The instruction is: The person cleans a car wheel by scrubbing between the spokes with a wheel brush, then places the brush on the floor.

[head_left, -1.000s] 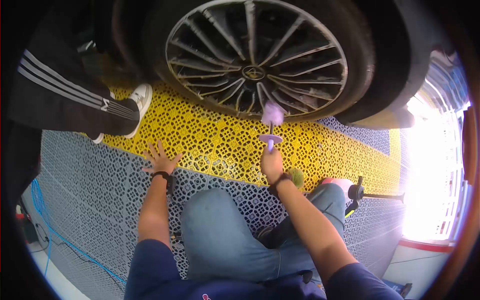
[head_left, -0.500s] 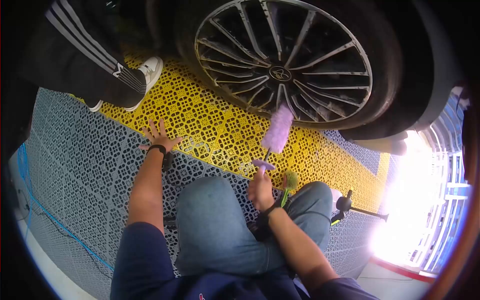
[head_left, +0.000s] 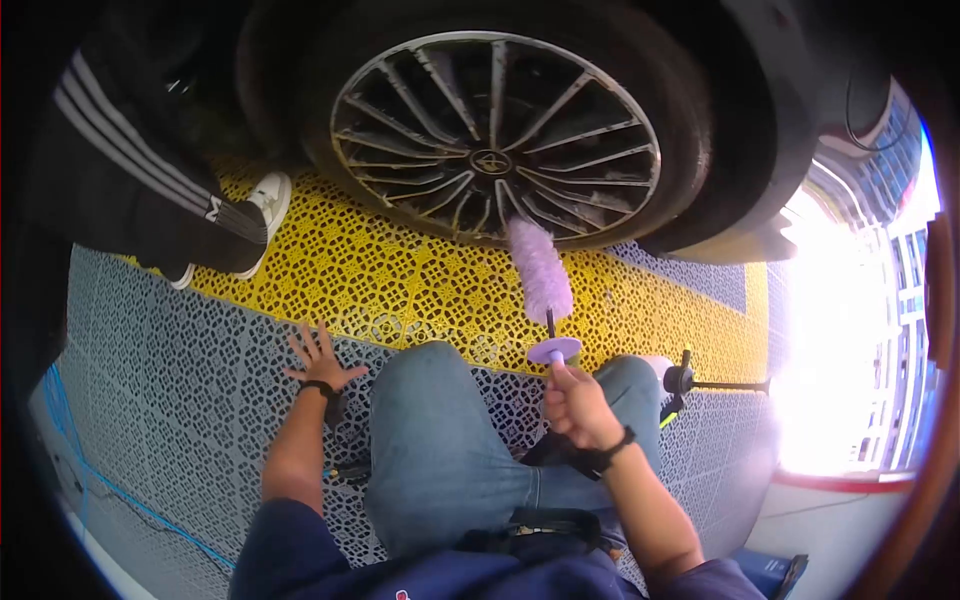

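My right hand [head_left: 582,408] is wrapped round the handle of a fluffy purple wheel brush [head_left: 541,272], just below its round guard. The brush points up and away from me, its tip at the lower edge of the spoked car wheel [head_left: 491,162]; whether it touches the rim I cannot tell. My left hand [head_left: 321,358] has its fingers spread over the grey floor grating, beside my knee, and holds nothing. A dark band circles each wrist.
Another person's leg [head_left: 150,170] and white shoe [head_left: 268,215] are at the left, close to the tyre. Yellow and grey grating [head_left: 350,270] covers the floor. A blue hose [head_left: 150,520] runs along the lower left. By my right knee lies a black tool [head_left: 680,380] with a long rod.
The view has shifted, so the wheel sits further left. My right hand and the brush appear lower and nearer me. The green-bristled brush by my right knee is out of sight now.
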A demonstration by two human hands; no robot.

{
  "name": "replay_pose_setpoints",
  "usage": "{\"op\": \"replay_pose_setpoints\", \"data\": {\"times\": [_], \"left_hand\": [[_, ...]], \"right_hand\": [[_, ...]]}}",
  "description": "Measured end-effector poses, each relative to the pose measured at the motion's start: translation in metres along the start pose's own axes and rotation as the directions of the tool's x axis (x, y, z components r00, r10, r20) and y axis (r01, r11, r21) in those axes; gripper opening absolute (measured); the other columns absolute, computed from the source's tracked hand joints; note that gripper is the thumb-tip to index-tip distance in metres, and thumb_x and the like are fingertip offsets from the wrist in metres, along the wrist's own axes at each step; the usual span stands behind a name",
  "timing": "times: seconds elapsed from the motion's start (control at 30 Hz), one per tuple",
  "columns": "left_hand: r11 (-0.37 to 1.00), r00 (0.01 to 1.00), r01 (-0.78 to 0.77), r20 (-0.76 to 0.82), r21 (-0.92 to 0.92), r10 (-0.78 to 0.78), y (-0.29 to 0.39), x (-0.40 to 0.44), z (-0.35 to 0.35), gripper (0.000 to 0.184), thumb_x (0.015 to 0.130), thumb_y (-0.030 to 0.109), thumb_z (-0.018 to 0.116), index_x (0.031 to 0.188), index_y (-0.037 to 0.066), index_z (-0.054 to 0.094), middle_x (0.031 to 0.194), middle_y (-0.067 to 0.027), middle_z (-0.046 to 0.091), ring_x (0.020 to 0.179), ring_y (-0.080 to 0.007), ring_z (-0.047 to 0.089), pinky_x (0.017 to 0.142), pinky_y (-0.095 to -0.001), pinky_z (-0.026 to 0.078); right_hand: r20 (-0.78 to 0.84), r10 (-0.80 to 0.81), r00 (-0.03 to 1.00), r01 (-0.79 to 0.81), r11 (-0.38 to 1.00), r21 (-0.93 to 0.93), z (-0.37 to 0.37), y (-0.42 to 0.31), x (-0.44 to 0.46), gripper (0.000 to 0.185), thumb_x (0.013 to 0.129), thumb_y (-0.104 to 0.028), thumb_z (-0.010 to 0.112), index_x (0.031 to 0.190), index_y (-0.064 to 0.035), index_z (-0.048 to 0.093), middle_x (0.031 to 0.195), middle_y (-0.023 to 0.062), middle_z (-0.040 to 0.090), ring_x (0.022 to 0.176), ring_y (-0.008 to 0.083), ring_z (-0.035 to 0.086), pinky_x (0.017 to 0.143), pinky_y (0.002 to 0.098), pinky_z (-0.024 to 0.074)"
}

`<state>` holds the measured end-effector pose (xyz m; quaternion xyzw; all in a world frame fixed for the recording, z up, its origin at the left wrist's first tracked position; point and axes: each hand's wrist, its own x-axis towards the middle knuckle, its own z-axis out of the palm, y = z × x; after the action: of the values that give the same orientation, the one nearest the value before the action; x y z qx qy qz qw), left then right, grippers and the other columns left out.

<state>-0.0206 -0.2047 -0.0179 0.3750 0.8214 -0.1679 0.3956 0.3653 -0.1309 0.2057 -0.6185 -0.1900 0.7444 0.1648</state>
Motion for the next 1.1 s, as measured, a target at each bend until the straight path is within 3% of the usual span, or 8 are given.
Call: {"op": "replay_pose_setpoints", "data": {"times": [0.13,0.3,0.5,0.7,0.8,0.97,1.07,1.1], "left_hand": [[0.998,0.998,0.045,0.05,-0.047,-0.042,0.001,0.009,-0.003,0.145,0.06,0.075,0.078,0.153,0.031,-0.024,0.156,-0.0125,-0.036,0.142,-0.0442,-0.031,0.103,-0.0821,0.009],[0.995,0.995,0.1,0.022,-0.006,-0.1,0.009,0.004,-0.009,0.139,0.068,0.067,0.079,0.153,0.032,-0.025,0.156,-0.0113,-0.037,0.143,-0.0429,-0.031,0.103,-0.0818,0.012],[0.994,0.994,0.111,-0.008,0.004,-0.111,0.004,0.016,0.005,0.134,0.073,0.063,0.077,0.151,0.033,-0.027,0.156,-0.0106,-0.037,0.143,-0.0427,-0.03,0.103,-0.0815,0.013],[0.993,0.993,0.119,-0.008,0.023,-0.119,0.005,0.009,-0.001,0.135,0.073,0.064,0.077,0.151,0.032,-0.027,0.156,-0.0105,-0.038,0.144,-0.0432,-0.029,0.104,-0.0809,0.014],[0.994,0.994,0.108,0.02,0.013,-0.108,0.009,0.005,0.001,0.134,0.073,0.064,0.077,0.152,0.031,-0.026,0.155,-0.0106,-0.038,0.144,-0.0435,-0.029,0.104,-0.0807,0.013],[0.996,0.997,0.083,-0.004,-0.037,-0.083,0.012,0.012,0.007,0.135,0.072,0.063,0.078,0.153,0.03,-0.025,0.155,-0.0101,-0.039,0.143,-0.0437,-0.03,0.104,-0.081,0.011],[0.997,0.992,0.071,-0.1,-0.025,-0.073,-0.004,0.024,0.034,0.129,0.075,0.062,0.076,0.155,0.028,-0.019,0.158,-0.0116,-0.034,0.144,-0.0452,-0.027,0.103,-0.0818,0.01],[0.998,0.988,0.056,-0.148,0.023,-0.052,-0.016,0.046,0.068,0.121,0.08,0.062,0.07,0.156,0.026,-0.016,0.159,-0.0124,-0.031,0.145,-0.0457,-0.025,0.102,-0.0822,0.011]], "right_hand": [[-0.064,-0.028,0.998,0.012,0.971,-0.239,0.01,-0.01,-0.095,0.027,0.105,-0.039,0.044,0.098,-0.0135,0.049,0.065,-0.0058,0.038,0.047,0.0045,0.033,0.037,0.0205,0.0224],[-0.16,-0.129,0.979,0.126,0.992,-0.027,-0.001,-0.011,-0.159,0.022,0.105,-0.031,0.045,0.094,-0.012,0.05,0.067,-0.005,0.043,0.047,0.0054,0.037,0.036,0.0213,0.0262],[0.014,-0.42,0.907,0.416,0.892,-0.175,-0.021,-0.096,-0.024,0.03,0.104,-0.035,0.047,0.081,-0.0153,0.047,0.059,-0.0072,0.039,0.042,0.004,0.033,0.034,0.0214,0.0234],[-0.03,-0.566,0.824,0.566,0.824,0.008,0.02,-0.076,0.031,0.027,0.104,-0.04,0.046,0.091,-0.0165,0.044,0.058,-0.0083,0.033,0.042,0.0047,0.029,0.035,0.024,0.0211],[-0.065,-0.316,0.947,0.32,0.946,0.061,0.025,-0.042,-0.019,0.026,0.104,-0.043,0.045,0.1,-0.0175,0.049,0.058,-0.0081,0.033,0.042,0.0041,0.03,0.036,0.0229,0.0213],[0.052,-0.483,0.874,0.481,0.876,0.04,-0.01,-0.158,0.076,0.034,0.103,-0.041,0.047,0.078,-0.0179,0.044,0.057,-0.0072,0.037,0.044,0.0063,0.033,0.037,0.023,0.0217],[0.189,-0.34,0.921,0.244,0.883,0.4,0.007,-0.115,0.041,0.032,0.103,-0.038,0.048,0.078,-0.0179,0.048,0.06,-0.0063,0.038,0.045,0.0054,0.031,0.037,0.0216,0.0239],[0.404,-0.317,0.858,0.042,0.827,0.56,-0.012,-0.083,0.045,0.03,0.102,-0.039,0.05,0.085,-0.0152,0.054,0.062,-0.0063,0.039,0.046,0.0039,0.034,0.036,0.0168,0.0254]]}}
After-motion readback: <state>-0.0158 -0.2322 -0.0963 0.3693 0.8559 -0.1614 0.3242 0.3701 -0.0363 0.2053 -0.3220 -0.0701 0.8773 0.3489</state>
